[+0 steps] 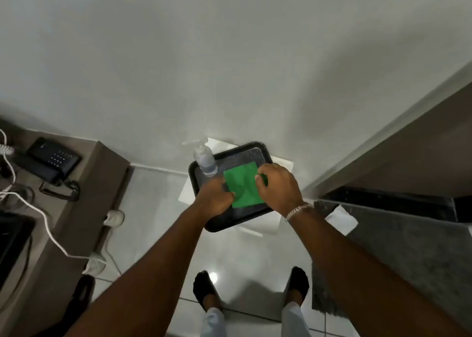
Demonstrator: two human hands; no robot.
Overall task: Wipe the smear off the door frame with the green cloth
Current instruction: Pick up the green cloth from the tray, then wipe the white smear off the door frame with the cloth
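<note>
A folded green cloth [244, 184] lies on a black tray [238, 220] that rests on a white stand against the wall. My left hand [214, 197] pinches the cloth's left edge. My right hand [279, 187], with a bracelet at the wrist, grips the cloth's right edge with curled fingers. The door frame [383, 132] runs diagonally up the right side, pale trim beside a brown door. I see no smear on it from here.
A clear pump bottle [205, 159] stands at the tray's far left corner. A brown desk [84, 191] with a black telephone [51, 162] and white cables is at the left. A grey mat [408, 255] with a white paper lies at the right. My feet stand on glossy tiles.
</note>
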